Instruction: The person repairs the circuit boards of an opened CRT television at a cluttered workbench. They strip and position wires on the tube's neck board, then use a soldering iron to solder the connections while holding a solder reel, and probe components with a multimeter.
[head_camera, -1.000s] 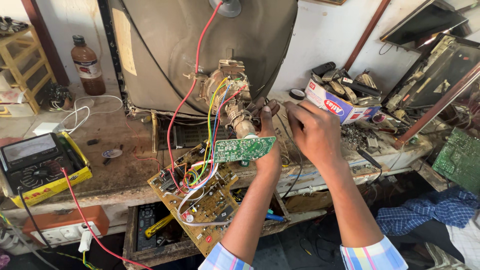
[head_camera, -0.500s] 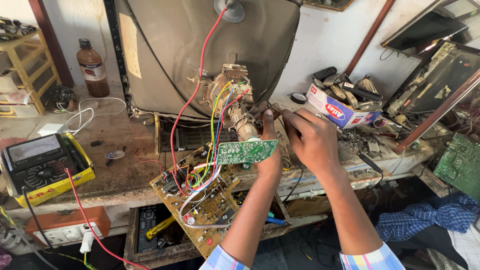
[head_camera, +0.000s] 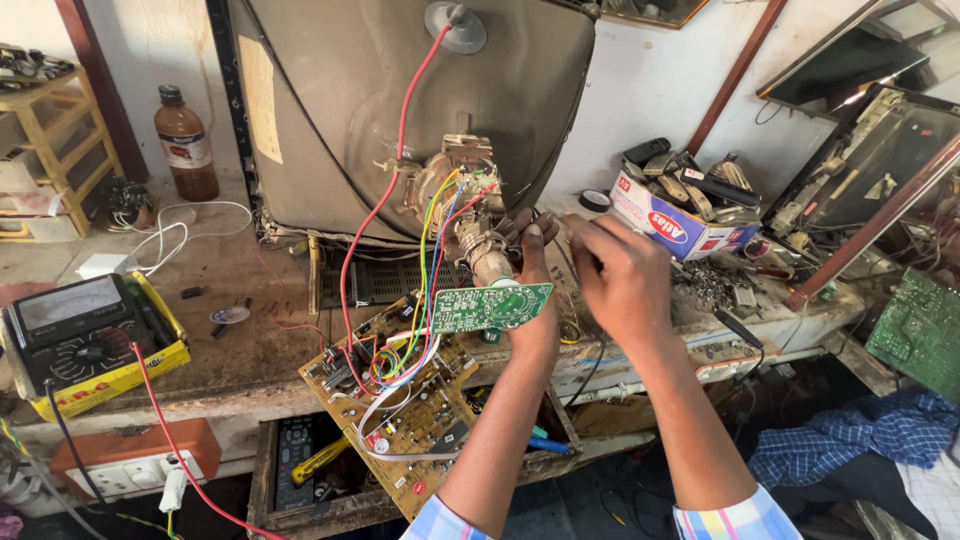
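Note:
The grey picture tube (head_camera: 400, 110) of an opened television stands on the bench with its back towards me. Its neck (head_camera: 470, 215) carries coils and coloured wires. My left hand (head_camera: 535, 290) grips the right end of a small green circuit board (head_camera: 480, 308) just below the neck's tip. Coloured wires run from that board down to a larger brown circuit board (head_camera: 400, 410), which hangs tilted over the bench edge. My right hand (head_camera: 622, 272) hovers just right of the left hand, fingers apart, blurred and holding nothing.
A yellow-cased meter (head_camera: 80, 340) with a red lead lies at the left. A brown bottle (head_camera: 185, 145) stands by the wall, and a cardboard box of parts (head_camera: 670, 215) sits at the right. A green board (head_camera: 920, 330) leans far right. An orange power strip (head_camera: 130, 455) hangs below the bench (head_camera: 250, 340).
My right hand has drawn back to the right, off the tube neck, where it had been touching beside the left hand. The left hand still holds the green board.

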